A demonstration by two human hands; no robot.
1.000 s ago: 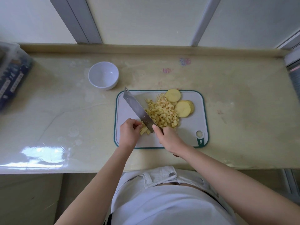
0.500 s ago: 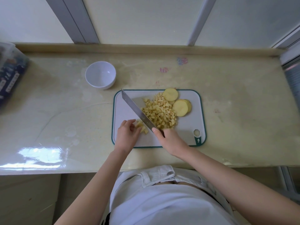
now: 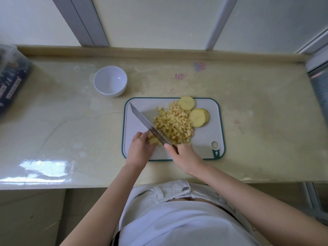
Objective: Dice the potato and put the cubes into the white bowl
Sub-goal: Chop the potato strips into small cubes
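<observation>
A white cutting board with a green rim lies on the counter. A heap of potato cubes covers its middle, and round potato slices lie at its far right. My right hand grips the handle of a broad knife, whose blade slants toward the board's far left corner. My left hand holds potato strips against the blade with curled fingers. The empty white bowl stands on the counter beyond the board's left corner.
A clear plastic box with dark contents sits at the counter's far left. A raised ledge runs along the back under the window. The board's hanging hole is at its near right corner.
The knife has shifted slightly and my left hand's fingers have closed in on the potato strips beside the blade. The bowl and slices stay in place.
</observation>
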